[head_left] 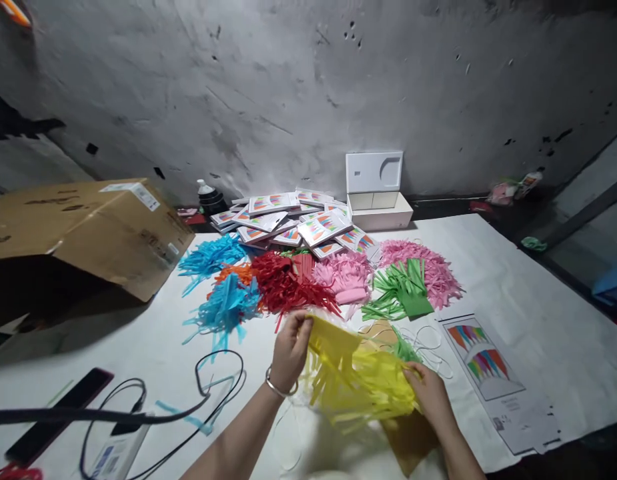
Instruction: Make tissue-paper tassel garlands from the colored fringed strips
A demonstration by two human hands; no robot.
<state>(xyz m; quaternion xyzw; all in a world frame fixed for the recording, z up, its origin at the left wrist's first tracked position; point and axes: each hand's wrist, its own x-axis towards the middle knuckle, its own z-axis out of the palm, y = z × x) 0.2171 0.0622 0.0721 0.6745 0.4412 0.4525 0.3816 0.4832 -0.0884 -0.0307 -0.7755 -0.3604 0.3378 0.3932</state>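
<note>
A yellow fringed tissue-paper sheet [361, 373] is stretched above the table between my two hands. My left hand [289, 350], with a silver bangle at the wrist, pinches its upper left corner. At the sheet's right edge, my right hand [431, 393] grips the paper between thumb and fingers. Loose yellow strips hang in the middle. Below the right hand shows a brown piece of paper [411, 443]. Green fringed tissue [403, 290], pink tissue [344, 277] and red tissue [288, 280] lie just beyond the yellow sheet. White string [431, 343] is right of it.
Blue tissue bundles [225, 303] lie left. Behind are a pile of printed packets [288, 220] and an open white box [381, 210]. A large cardboard box [123, 233] occupies the left side. A phone [63, 413] and black cables [173, 417] are front left; a printed card [495, 380] lies right.
</note>
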